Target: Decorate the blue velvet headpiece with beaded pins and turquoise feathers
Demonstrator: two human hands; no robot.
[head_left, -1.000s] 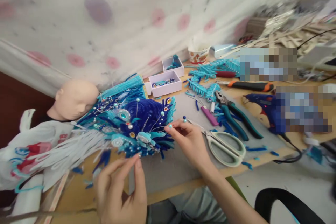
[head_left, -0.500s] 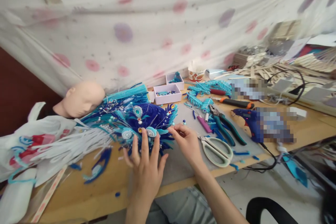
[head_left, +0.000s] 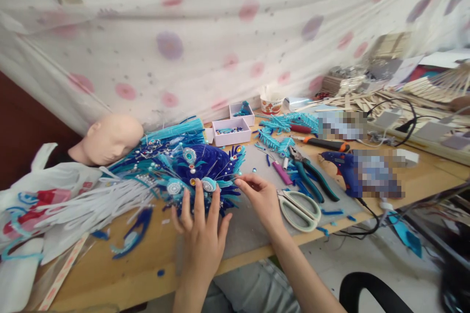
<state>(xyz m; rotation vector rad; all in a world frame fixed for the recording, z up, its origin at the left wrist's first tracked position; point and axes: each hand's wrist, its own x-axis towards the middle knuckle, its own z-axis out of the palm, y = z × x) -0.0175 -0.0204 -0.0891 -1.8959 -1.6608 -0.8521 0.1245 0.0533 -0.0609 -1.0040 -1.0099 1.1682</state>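
Note:
A blue, feather-like ornament (head_left: 205, 156) with beads, gems and pearly round pieces rests on the grey mat in front of me. My left hand (head_left: 201, 225) lies over its near side with fingers spread, the fingertips touching the decorated front. At the ornament's right edge my right hand (head_left: 259, 198) pinches with thumb and forefinger, beside thin wires and a light-blue tip. What sits between those fingertips is too small to make out. White-handled scissors (head_left: 300, 210) lie just right of that hand. Behind them are green-handled pliers (head_left: 316, 176) and a purple-handled tool (head_left: 282, 173).
Left of the ornament lie a mannequin head (head_left: 110, 139), white strips (head_left: 99, 205) and a plastic bag (head_left: 62, 181). Lilac boxes (head_left: 232, 132) with small parts stand behind. A blue glue gun (head_left: 341, 168) and an orange-black tool (head_left: 326, 144) are to the right.
The whole view has shifted slightly left. Both hands keep nearly the same places on the ornament, the right still pinching at its edge.

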